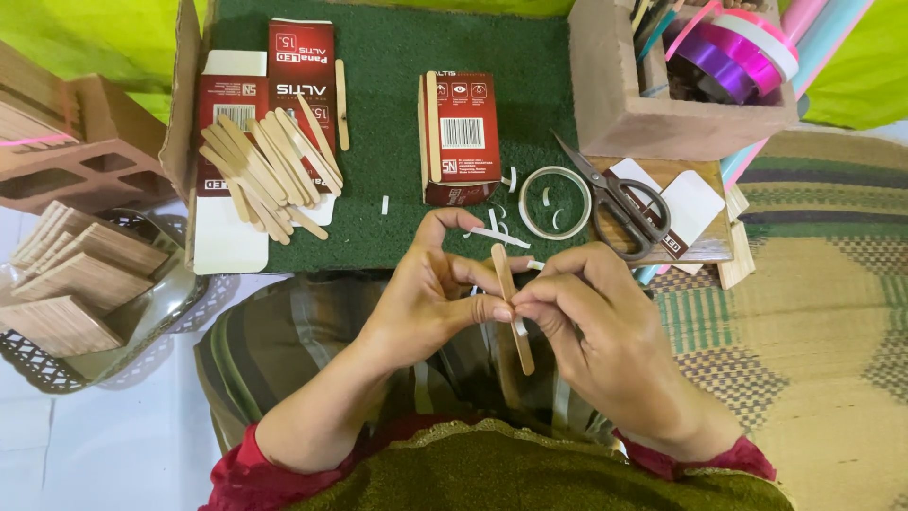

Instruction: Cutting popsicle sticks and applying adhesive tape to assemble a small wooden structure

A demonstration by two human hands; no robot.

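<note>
Pinching a flat wooden craft stick [512, 308] between them, the left hand [430, 298] and the right hand [591, 326] meet over the person's lap, just in front of a green mat [388, 142]. The stick stands nearly upright, tilted slightly, and the fingertips of both hands close on its middle, where a narrow white strip lies along the wood.

On the mat just beyond the hands, small white strips [498, 237] lie scattered beside a roll of clear tape [554, 202] and a pair of grey-handled scissors [617, 200]. A small red carton [461, 137] rests on the mat behind them, with one stick laid along its left edge. Farther left, a loose pile of craft sticks [270, 170] sits on a flattened red-and-white carton [248, 142].

At the far left a wire basket [57, 369] holds panels made of joined sticks [71, 284]. At the upper right a cardboard box [624, 95] holds rolls of purple and pink ribbon [733, 47], and a woven straw mat [813, 312] covers the floor on the right.
</note>
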